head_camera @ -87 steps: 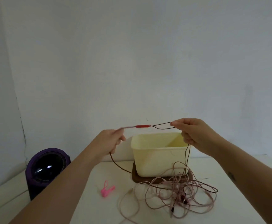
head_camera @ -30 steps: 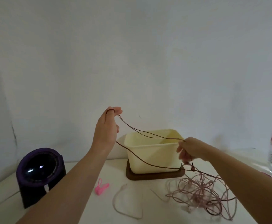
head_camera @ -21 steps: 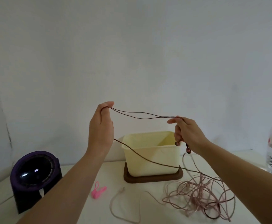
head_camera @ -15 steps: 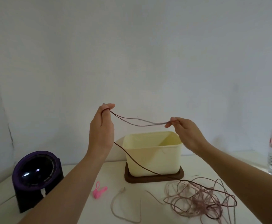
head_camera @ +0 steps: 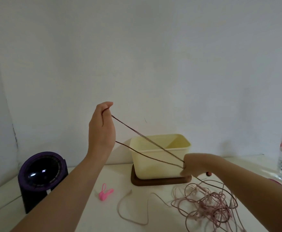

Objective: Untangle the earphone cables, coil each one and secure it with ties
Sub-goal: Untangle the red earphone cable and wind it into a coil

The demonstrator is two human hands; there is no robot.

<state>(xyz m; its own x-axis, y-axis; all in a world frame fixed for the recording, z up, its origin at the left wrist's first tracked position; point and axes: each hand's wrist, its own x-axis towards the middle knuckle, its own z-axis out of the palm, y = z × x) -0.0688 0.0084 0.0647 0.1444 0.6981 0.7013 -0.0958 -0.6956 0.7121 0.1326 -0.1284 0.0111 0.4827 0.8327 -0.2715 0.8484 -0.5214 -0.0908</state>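
Your left hand (head_camera: 101,128) pinches the dark earphone cable (head_camera: 128,126) high, left of the cream tub (head_camera: 160,164). Your right hand (head_camera: 193,164) grips its strands low at the tub's front. It's thin, limp and light, so hold near the loops. Half a second ago your right hand was above the tub's rim.

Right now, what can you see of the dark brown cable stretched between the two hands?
The dark brown cable is thin and plain. The left hand, raised, pinches it at the fingertips; one strand leaves there, another from under the hand. Both run taut, down across the cream box, to the right hand's grip. Beyond it the cable drops into the pale pink tangle on the table.
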